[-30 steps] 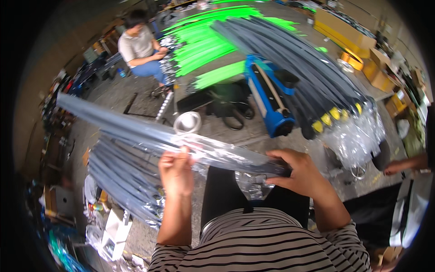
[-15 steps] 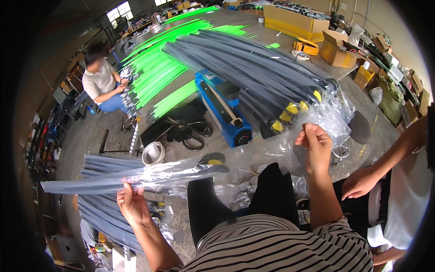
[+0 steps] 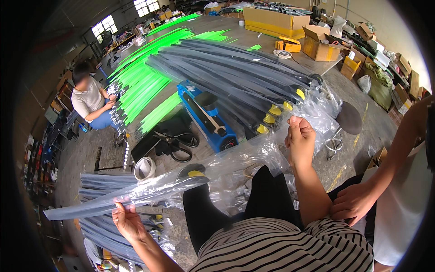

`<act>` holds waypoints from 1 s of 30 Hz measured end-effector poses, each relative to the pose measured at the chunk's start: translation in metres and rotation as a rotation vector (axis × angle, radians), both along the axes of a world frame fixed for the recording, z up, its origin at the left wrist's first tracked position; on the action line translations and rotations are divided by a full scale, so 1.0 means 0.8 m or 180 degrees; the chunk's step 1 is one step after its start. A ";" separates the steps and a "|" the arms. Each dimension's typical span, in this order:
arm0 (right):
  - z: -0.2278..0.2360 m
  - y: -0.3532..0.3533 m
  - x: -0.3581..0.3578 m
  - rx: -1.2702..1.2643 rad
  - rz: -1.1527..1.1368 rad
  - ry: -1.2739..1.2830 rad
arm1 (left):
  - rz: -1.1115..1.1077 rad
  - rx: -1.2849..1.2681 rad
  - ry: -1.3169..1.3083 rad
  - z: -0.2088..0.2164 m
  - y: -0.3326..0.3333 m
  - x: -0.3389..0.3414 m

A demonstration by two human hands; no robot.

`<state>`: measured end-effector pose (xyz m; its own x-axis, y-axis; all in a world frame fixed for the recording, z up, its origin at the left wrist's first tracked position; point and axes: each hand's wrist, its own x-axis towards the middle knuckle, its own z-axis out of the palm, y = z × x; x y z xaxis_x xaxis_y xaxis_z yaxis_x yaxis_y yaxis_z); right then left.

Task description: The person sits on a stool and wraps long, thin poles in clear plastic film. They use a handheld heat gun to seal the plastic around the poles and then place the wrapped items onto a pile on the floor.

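Note:
A long clear plastic sleeve [image 3: 235, 161] stretches across in front of me between my two hands. Inside it lies a slim dark item [image 3: 192, 176] with a rounded black end and a yellow patch. My left hand [image 3: 129, 222] pinches the sleeve near its far-left part, thumb on top. With thumb and fingers closed, my right hand [image 3: 301, 138] grips the plastic at the other end, beyond the item's rounded end. Just past the sleeve sits a blue heat sealer [image 3: 208, 120] with a black handle pad. Black-handled scissors [image 3: 176, 146] and a white ring-shaped roll [image 3: 145, 168] lie left of it.
Bagged dark items [image 3: 226, 68] are piled ahead, beside bright green strips [image 3: 140, 79]. More bagged items [image 3: 106, 233] lie low on the left. Another person [image 3: 93, 99] sits at the far left. Close on my right is a co-worker's hand [image 3: 353, 204]. Cardboard boxes [image 3: 274, 22] stand behind.
The sleeve now slants more, its left end lower, and both hands keep their hold. The co-worker's hand is now beside my right forearm. My view has shifted slightly to the right.

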<state>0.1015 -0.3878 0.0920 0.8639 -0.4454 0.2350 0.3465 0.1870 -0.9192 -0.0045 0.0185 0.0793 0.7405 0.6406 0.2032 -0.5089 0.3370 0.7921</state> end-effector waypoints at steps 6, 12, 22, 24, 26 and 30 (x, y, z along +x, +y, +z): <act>0.011 0.053 -0.005 0.0031 0.0973 0.0369 | -0.0083 -0.0109 0.0023 0.000 -0.012 0.009; 0.003 0.054 0.014 -0.0864 0.0198 -0.0045 | -0.0099 -0.0183 -0.0075 0.003 -0.019 0.018; 0.008 0.058 0.096 -0.2372 -0.0262 -0.0295 | 0.0122 -0.0448 0.0305 -0.006 -0.015 0.074; 0.006 0.060 0.121 -0.2685 -0.0302 -0.0155 | 0.0098 -0.0454 0.0358 -0.014 -0.014 0.093; 0.006 0.062 0.137 -0.2873 -0.0390 -0.0057 | 0.0112 -0.0456 0.0369 -0.013 -0.020 0.109; 0.016 0.072 0.165 -0.3366 -0.0625 0.0178 | 0.0114 -0.0503 0.0427 -0.015 -0.022 0.129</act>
